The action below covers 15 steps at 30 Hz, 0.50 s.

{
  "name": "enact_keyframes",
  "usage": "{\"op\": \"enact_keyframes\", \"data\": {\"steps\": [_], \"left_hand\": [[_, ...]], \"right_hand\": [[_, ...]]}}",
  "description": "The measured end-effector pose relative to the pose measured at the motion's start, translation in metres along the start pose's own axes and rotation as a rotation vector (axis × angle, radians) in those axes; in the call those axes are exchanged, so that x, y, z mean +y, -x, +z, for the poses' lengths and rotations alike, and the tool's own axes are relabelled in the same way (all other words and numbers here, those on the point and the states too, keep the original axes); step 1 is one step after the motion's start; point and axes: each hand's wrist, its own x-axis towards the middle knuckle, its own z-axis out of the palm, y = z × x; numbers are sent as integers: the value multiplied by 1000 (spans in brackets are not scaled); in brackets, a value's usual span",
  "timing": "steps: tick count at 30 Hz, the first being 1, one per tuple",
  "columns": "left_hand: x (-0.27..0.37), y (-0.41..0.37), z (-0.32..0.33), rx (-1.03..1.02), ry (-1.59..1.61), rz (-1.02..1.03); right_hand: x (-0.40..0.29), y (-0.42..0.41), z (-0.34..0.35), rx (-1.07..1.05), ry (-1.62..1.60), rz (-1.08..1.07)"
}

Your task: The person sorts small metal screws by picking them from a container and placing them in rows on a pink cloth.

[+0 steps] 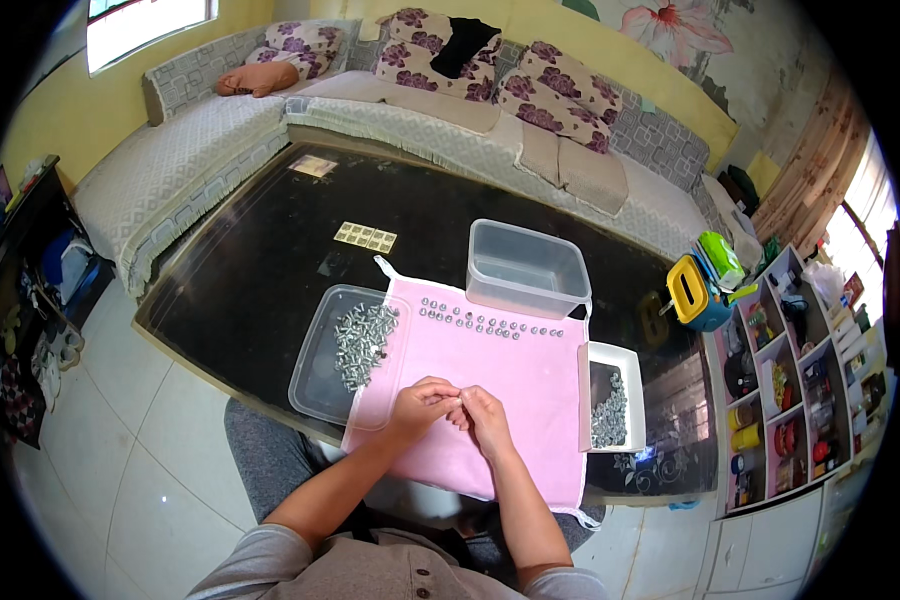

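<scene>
My left hand (424,411) and my right hand (487,421) meet over the pink cloth (517,382), fingertips pinched together. Anything between them is too small or hidden to make out. Left of my hands, a clear plastic lid (313,379) lies partly over the cloth, with a heap of metal screws (364,341) on it. To the right, a white open box (631,375) holds a pile of small metal fasteners (610,416), perhaps nuts. Small metal pieces (487,324) stand in uneven rows across the cloth's far part. Behind them sits a clear plastic container (529,266) without contents.
The dark glossy table (240,277) bears a patterned card (366,237) and a yellow-and-teal tissue holder (694,292). A shelf unit (776,375) with many small goods adjoins the right side. Beyond the table runs a corner sofa (420,112) with cushions.
</scene>
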Motion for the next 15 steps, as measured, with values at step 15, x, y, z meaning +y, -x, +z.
{"op": "enact_keyframes", "data": {"steps": [15], "left_hand": [[-7,-2,-1,7,-37,14]], "right_hand": [[-7,1,-7,-79,-63,118]]}}
